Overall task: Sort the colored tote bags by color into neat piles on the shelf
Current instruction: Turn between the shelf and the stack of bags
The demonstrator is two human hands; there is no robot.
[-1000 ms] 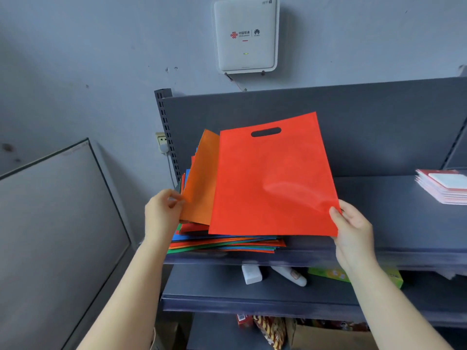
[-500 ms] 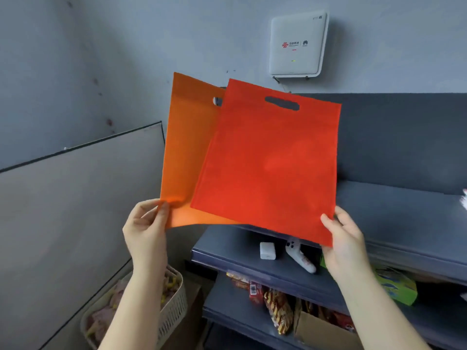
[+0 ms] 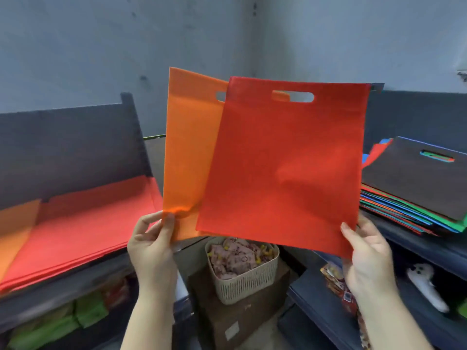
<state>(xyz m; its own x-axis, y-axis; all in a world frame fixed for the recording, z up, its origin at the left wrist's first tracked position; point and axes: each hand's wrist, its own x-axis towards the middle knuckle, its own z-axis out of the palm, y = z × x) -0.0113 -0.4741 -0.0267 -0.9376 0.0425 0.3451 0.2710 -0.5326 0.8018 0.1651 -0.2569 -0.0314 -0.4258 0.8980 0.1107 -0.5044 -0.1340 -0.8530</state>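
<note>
My right hand (image 3: pixel 364 258) pinches the bottom right corner of a red tote bag (image 3: pixel 283 168), held upright in the air. Behind it, my left hand (image 3: pixel 151 246) pinches the bottom left corner of an orange tote bag (image 3: pixel 187 152). On the left shelf (image 3: pixel 75 279) lies a red pile (image 3: pixel 83 221), with an orange pile (image 3: pixel 15 228) at its left. The mixed stack of bags (image 3: pixel 414 188), a black one on top, rests on the right shelf (image 3: pixel 429 248).
A beige basket (image 3: pixel 242 286) of small items stands on a brown box (image 3: pixel 237 322) on the floor between the two shelf units. Green packs fill the lower left shelf. Snack packets and a white object lie on the lower right shelves. A grey wall corner is behind.
My view has swung left from the right shelf toward the left shelf. Both hands carried the red and orange bags along, away from the mixed stack.
</note>
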